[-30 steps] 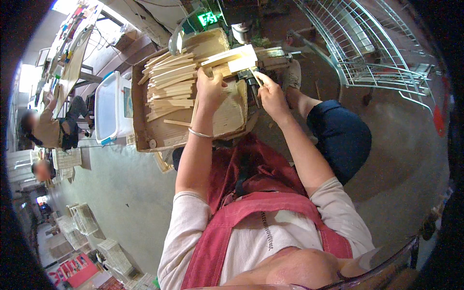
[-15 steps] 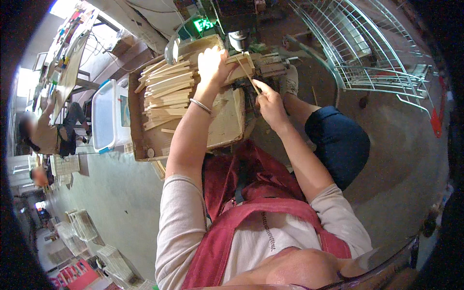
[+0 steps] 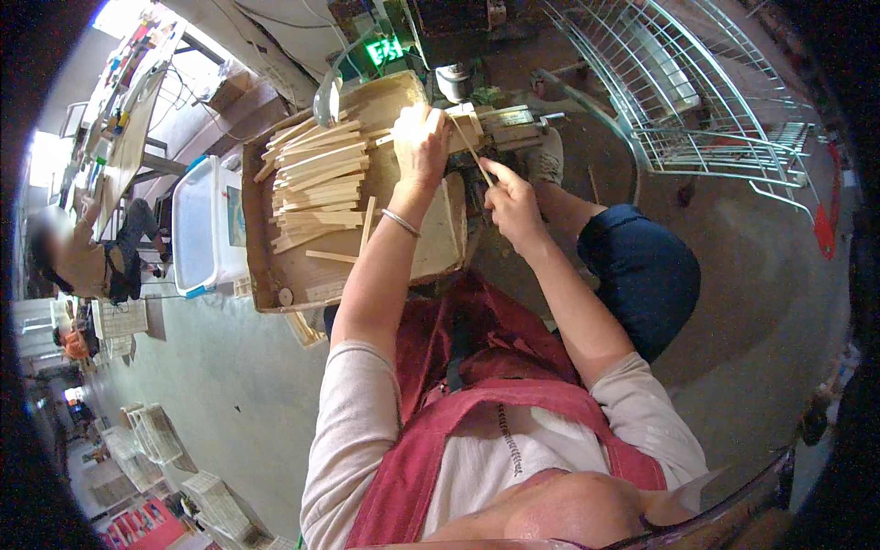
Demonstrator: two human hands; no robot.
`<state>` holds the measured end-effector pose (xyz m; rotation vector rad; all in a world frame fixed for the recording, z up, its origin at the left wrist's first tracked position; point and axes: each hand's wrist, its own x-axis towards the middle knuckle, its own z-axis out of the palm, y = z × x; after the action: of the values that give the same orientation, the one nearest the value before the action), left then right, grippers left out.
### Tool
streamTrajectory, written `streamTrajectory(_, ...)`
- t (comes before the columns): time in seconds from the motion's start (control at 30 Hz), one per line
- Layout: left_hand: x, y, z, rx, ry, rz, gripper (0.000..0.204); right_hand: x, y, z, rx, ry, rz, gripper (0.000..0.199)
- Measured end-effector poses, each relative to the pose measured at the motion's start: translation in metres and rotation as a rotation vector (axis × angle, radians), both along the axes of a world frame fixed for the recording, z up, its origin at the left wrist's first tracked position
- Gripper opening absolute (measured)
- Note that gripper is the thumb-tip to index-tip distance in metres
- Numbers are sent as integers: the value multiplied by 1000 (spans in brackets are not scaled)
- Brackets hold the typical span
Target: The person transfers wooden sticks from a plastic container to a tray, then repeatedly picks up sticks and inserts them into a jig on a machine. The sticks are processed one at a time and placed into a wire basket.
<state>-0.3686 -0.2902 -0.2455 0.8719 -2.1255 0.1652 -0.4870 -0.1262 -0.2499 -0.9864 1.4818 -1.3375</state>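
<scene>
My left hand (image 3: 422, 145) is closed around a pale wooden strip (image 3: 381, 141), whose end sticks out to the left; its fingertips are partly hidden. Close by on the right, my right hand (image 3: 513, 203) grips a thin wooden stick (image 3: 471, 145) that slants up toward a pale wooden block (image 3: 466, 121) under the machine's metal head (image 3: 453, 82). Left of my left hand, many pale wooden strips (image 3: 316, 174) lie stacked in a shallow worn box (image 3: 266, 284). Two loose strips, one upright-looking (image 3: 368, 220) and one flat (image 3: 332, 257), lie nearer me in it.
A small lamp (image 3: 327, 99) hangs over the box's far side. Left of the box stands a clear plastic tub (image 3: 197, 234). A wire cart (image 3: 678, 101) is at the far right. Another person (image 3: 82, 257) sits by a workbench (image 3: 137, 119) at the left.
My left hand has shifted slightly right and nearer me. A loose strip now shows in the box beside my left forearm. My right hand has barely moved, still holding the stick.
</scene>
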Motion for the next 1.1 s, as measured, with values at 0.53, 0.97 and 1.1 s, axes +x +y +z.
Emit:
streamTrajectory(0.53,1,-2,-9,-116,27,-142,12,-125,11,209,-264,119,-231,51)
streamTrajectory(0.97,0,-2,-9,-116,75,-129,12,-155,-177,291,-564,46,-252,39)
streamTrajectory(1.1,-2,-2,-10,-121,101,-129,13,-175,-189,278,-666,143,-275,31)
